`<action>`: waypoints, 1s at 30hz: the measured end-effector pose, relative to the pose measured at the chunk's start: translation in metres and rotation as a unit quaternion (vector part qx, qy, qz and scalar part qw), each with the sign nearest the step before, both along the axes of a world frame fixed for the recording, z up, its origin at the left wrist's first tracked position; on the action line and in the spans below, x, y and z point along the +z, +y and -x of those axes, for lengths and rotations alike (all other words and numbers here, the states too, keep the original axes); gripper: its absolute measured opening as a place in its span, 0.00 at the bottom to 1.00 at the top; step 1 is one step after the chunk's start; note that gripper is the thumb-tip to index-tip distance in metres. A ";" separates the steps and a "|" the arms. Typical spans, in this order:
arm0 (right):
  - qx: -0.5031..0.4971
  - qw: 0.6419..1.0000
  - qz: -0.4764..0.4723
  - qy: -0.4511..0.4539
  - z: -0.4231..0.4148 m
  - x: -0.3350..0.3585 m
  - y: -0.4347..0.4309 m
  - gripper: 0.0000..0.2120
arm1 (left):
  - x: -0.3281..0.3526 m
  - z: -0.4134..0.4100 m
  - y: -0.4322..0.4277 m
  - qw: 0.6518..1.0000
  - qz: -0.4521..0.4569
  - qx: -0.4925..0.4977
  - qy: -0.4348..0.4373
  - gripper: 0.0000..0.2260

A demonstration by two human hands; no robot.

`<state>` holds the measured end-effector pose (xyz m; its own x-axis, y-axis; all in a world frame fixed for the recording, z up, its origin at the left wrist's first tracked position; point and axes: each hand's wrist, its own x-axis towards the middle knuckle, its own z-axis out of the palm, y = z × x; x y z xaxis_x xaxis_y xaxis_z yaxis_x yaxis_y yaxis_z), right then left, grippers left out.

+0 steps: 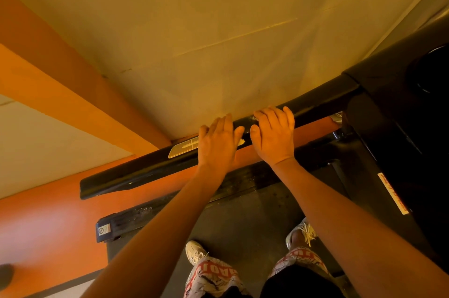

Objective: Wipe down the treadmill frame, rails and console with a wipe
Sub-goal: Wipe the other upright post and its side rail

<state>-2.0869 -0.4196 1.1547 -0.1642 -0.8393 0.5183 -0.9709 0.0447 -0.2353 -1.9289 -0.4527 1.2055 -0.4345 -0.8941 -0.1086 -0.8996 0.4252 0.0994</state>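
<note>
Handrail (145, 166), black, ran 8 to 2 o'clock. Left hand (216, 143) — fingers flat — pressed wipe (241, 142) onto it; right hand (273, 136), at its 3 o'clock, gripped handrail. Risk: unpinched wipe could slip free.

The orange floor (48, 224) carries the treadmill (257, 181), whose black side rail (145, 210) runs from near left to far right. On its dark belt (243, 220) stand 2 pale shoes, 1 at the left (194, 252), 1 farther right (301, 232).
</note>
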 end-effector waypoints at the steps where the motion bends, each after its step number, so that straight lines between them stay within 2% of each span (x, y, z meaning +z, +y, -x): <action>1: 0.000 1.000 0.005 0.000 0.000 0.000 0.000 0.19 | 0.001 0.003 -0.002 1.000 -0.004 -0.002 0.008 0.23; 3: -0.001 1.000 0.008 0.001 0.001 -0.001 -0.001 0.18 | 0.003 0.000 -0.003 0.999 0.001 -0.038 -0.011 0.20; 5: -0.001 1.000 0.006 0.001 0.001 0.000 -0.001 0.19 | 0.001 -0.016 -0.001 0.997 0.000 -0.068 -0.039 0.24; 7: 0.001 1.000 0.000 -0.002 0.000 0.001 0.000 0.19 | -0.006 -0.042 -0.003 0.999 -0.012 -0.029 -0.021 0.21; 9: 0.006 1.000 -0.006 -0.008 0.000 0.002 0.001 0.20 | -0.011 -0.069 -0.003 1.000 -0.006 0.017 0.019 0.24; 11: 0.002 1.000 -0.010 -0.010 0.000 0.003 0.001 0.20 | -0.010 -0.078 0.000 0.999 -0.001 0.021 0.031 0.23; 15: 0.000 1.000 -0.014 -0.009 0.000 0.004 0.002 0.20 | -0.003 -0.041 -0.001 1.000 -0.015 0.004 0.011 0.23; 17: 0.004 1.000 -0.013 -0.006 0.001 0.003 0.001 0.20 | -0.001 -0.017 -0.003 0.999 -0.018 0.004 0.026 0.19; 21: 0.001 1.000 0.005 -0.002 0.001 -0.001 0.000 0.18 | 0.001 0.002 -0.005 0.999 0.004 -0.052 -0.003 0.16; 27: -0.001 1.000 0.004 -0.006 -0.001 0.000 0.001 0.17 | 0.000 -0.004 -0.006 0.995 -0.037 -0.024 0.093 0.30; 30: 0.000 1.000 -0.009 -0.021 -0.002 0.005 0.003 0.17 | 0.001 -0.011 -0.003 0.990 -0.045 -0.021 0.134 0.31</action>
<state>-2.0849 -0.4167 1.1597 -0.1862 -0.8487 0.4951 -0.9599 0.0498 -0.2758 -1.9178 -0.4561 1.2069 -0.4942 -0.8671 -0.0622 -0.8181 0.4397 0.3707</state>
